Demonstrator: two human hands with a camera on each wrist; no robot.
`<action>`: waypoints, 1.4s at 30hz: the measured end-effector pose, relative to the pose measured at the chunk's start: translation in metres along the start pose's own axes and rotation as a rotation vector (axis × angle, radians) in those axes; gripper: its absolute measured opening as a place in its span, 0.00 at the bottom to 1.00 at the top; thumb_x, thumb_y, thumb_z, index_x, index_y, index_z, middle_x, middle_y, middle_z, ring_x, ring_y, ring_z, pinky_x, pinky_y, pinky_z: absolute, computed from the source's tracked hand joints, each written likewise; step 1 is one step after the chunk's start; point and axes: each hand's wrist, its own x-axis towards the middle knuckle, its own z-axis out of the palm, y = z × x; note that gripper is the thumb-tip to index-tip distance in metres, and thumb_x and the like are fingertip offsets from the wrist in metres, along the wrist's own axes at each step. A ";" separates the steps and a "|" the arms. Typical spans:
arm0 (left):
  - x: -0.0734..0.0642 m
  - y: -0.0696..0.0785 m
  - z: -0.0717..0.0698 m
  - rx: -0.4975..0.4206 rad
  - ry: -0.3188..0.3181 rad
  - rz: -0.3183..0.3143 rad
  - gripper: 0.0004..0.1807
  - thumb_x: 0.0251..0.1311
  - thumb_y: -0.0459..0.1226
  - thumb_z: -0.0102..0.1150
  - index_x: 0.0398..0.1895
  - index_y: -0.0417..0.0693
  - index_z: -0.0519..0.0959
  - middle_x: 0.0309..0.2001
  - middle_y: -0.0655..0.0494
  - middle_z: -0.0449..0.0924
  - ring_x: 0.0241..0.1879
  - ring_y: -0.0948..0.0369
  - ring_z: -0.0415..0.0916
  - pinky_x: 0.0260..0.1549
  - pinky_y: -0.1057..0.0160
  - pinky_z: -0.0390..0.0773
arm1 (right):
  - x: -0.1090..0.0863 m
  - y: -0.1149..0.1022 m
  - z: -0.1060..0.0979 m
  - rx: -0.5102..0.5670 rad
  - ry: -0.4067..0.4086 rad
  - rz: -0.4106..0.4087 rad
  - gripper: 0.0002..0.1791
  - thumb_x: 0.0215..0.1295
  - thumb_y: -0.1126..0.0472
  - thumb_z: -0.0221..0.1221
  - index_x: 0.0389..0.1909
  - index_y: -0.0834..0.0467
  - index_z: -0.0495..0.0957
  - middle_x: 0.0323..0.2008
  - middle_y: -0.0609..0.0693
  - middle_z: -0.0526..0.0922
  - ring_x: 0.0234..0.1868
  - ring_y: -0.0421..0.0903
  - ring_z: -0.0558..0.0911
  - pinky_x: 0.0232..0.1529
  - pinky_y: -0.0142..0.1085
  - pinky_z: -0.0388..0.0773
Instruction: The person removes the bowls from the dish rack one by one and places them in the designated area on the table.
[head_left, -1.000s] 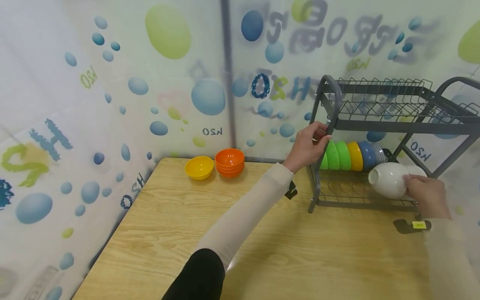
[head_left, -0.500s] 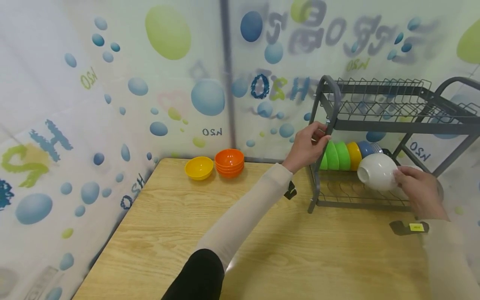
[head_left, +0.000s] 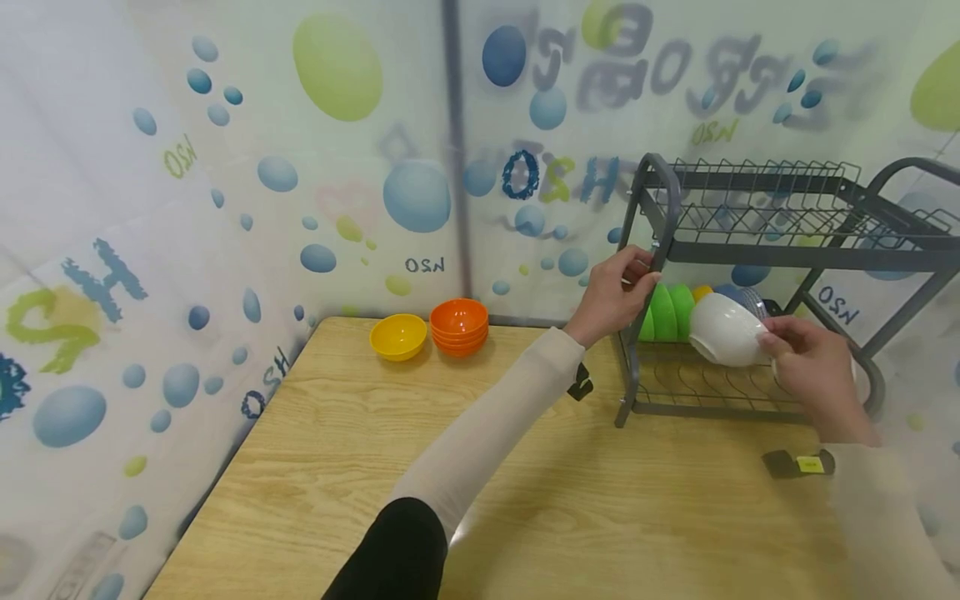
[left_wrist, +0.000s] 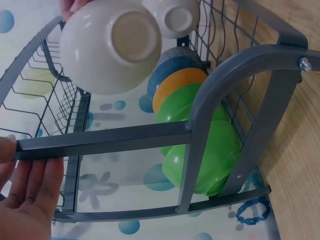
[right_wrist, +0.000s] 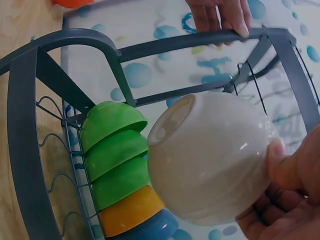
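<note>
A dark grey two-tier dish rack [head_left: 780, 255] stands at the right. My left hand [head_left: 613, 293] holds a bar at its left end; in the left wrist view fingers [left_wrist: 37, 185] curl under that bar. My right hand [head_left: 817, 375] pinches the rim of a white bowl [head_left: 726, 332], tilted on its side in front of the lower tier. Behind it, green bowls [head_left: 670, 315], a yellow bowl [right_wrist: 131, 211] and a blue bowl [right_wrist: 150, 227] stand on edge in a row. A second white bowl [left_wrist: 175, 17] sits farther along, partly hidden by my right hand in the head view.
On the wooden table [head_left: 315, 467], a yellow bowl [head_left: 399, 337] and a stack of orange bowls [head_left: 459, 327] stand near the back edge. A patterned curtain [head_left: 360, 208] hangs behind and at the left. Wires cross the upper tier [head_left: 757, 204] of the rack.
My right hand has carried the white bowl leftward along the lower tier, slightly upward, and its base has turned more downward. My left hand has stayed on the rack.
</note>
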 end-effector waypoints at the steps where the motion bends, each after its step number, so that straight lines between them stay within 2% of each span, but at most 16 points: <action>1: 0.000 0.000 0.000 -0.007 -0.001 -0.003 0.13 0.76 0.38 0.55 0.58 0.43 0.77 0.44 0.48 0.83 0.40 0.62 0.82 0.41 0.78 0.79 | -0.001 -0.002 0.001 -0.004 0.011 -0.029 0.20 0.79 0.53 0.52 0.61 0.62 0.76 0.49 0.44 0.78 0.49 0.45 0.71 0.43 0.25 0.71; 3: -0.001 0.000 0.000 -0.020 0.000 -0.010 0.14 0.76 0.38 0.55 0.58 0.43 0.77 0.44 0.47 0.83 0.40 0.62 0.82 0.41 0.78 0.79 | -0.005 -0.005 0.002 -0.010 0.032 -0.091 0.16 0.79 0.57 0.53 0.58 0.62 0.78 0.44 0.41 0.77 0.45 0.42 0.71 0.39 0.20 0.70; 5: -0.002 0.000 0.000 -0.031 0.003 -0.020 0.14 0.76 0.39 0.55 0.58 0.44 0.77 0.44 0.47 0.84 0.39 0.63 0.82 0.40 0.77 0.79 | -0.008 -0.008 0.003 -0.009 0.045 -0.138 0.14 0.78 0.58 0.54 0.55 0.62 0.79 0.43 0.43 0.78 0.42 0.41 0.71 0.36 0.16 0.70; 9: -0.002 0.000 0.000 -0.058 0.004 -0.042 0.14 0.76 0.40 0.56 0.58 0.45 0.77 0.45 0.48 0.84 0.38 0.65 0.81 0.39 0.77 0.79 | -0.015 -0.014 0.006 -0.026 0.053 -0.177 0.13 0.79 0.58 0.54 0.52 0.61 0.79 0.49 0.55 0.80 0.43 0.44 0.70 0.36 0.19 0.68; 13: -0.004 0.002 -0.002 -0.070 -0.004 -0.062 0.15 0.75 0.40 0.56 0.59 0.46 0.77 0.48 0.47 0.84 0.41 0.63 0.81 0.39 0.77 0.79 | -0.020 -0.020 0.007 -0.065 0.084 -0.236 0.11 0.78 0.61 0.55 0.50 0.62 0.80 0.51 0.60 0.82 0.44 0.44 0.71 0.37 0.20 0.66; 19: -0.005 0.000 -0.007 -0.041 -0.046 -0.103 0.17 0.75 0.43 0.56 0.63 0.50 0.77 0.53 0.50 0.85 0.45 0.63 0.81 0.37 0.74 0.79 | -0.029 -0.027 0.007 -0.086 0.170 -0.424 0.05 0.71 0.70 0.60 0.43 0.65 0.82 0.40 0.63 0.86 0.35 0.29 0.69 0.34 0.17 0.64; 21: -0.007 -0.003 -0.010 -0.042 -0.062 -0.119 0.19 0.76 0.44 0.56 0.64 0.51 0.78 0.54 0.51 0.85 0.47 0.63 0.81 0.38 0.73 0.79 | -0.032 -0.029 0.008 -0.075 0.203 -0.496 0.04 0.68 0.73 0.62 0.41 0.65 0.83 0.37 0.63 0.86 0.34 0.24 0.68 0.36 0.15 0.63; 25: -0.015 -0.009 -0.019 -0.054 -0.083 -0.129 0.21 0.76 0.48 0.55 0.66 0.53 0.78 0.57 0.53 0.84 0.52 0.64 0.81 0.43 0.71 0.80 | -0.038 -0.034 0.011 -0.049 0.246 -0.618 0.07 0.62 0.77 0.64 0.39 0.66 0.84 0.35 0.61 0.86 0.36 0.20 0.67 0.40 0.14 0.63; 30: -0.027 -0.012 -0.035 -0.035 -0.106 -0.076 0.22 0.75 0.49 0.56 0.67 0.53 0.76 0.59 0.53 0.82 0.57 0.63 0.79 0.52 0.70 0.81 | -0.046 -0.043 0.014 -0.017 0.255 -0.721 0.11 0.56 0.82 0.66 0.36 0.66 0.83 0.35 0.58 0.86 0.42 0.16 0.69 0.49 0.11 0.63; 32: -0.033 -0.011 -0.042 0.003 -0.116 -0.043 0.23 0.75 0.48 0.57 0.68 0.53 0.75 0.61 0.54 0.81 0.59 0.63 0.78 0.56 0.69 0.80 | -0.048 -0.047 0.015 -0.003 0.252 -0.768 0.14 0.53 0.84 0.66 0.36 0.66 0.83 0.35 0.57 0.85 0.44 0.16 0.70 0.51 0.10 0.63; 37: -0.048 -0.005 -0.057 0.102 -0.147 0.036 0.25 0.73 0.47 0.60 0.69 0.53 0.73 0.65 0.56 0.77 0.65 0.62 0.73 0.64 0.67 0.75 | -0.052 -0.056 0.020 -0.005 0.237 -0.883 0.18 0.48 0.87 0.67 0.37 0.66 0.83 0.34 0.56 0.85 0.43 0.21 0.70 0.53 0.11 0.64; 42: -0.063 0.006 -0.070 0.183 -0.193 0.146 0.30 0.67 0.47 0.67 0.70 0.53 0.73 0.69 0.56 0.73 0.69 0.61 0.68 0.70 0.59 0.71 | -0.054 -0.062 0.027 0.004 0.220 -0.963 0.19 0.46 0.87 0.68 0.36 0.64 0.83 0.34 0.53 0.84 0.40 0.29 0.72 0.51 0.12 0.67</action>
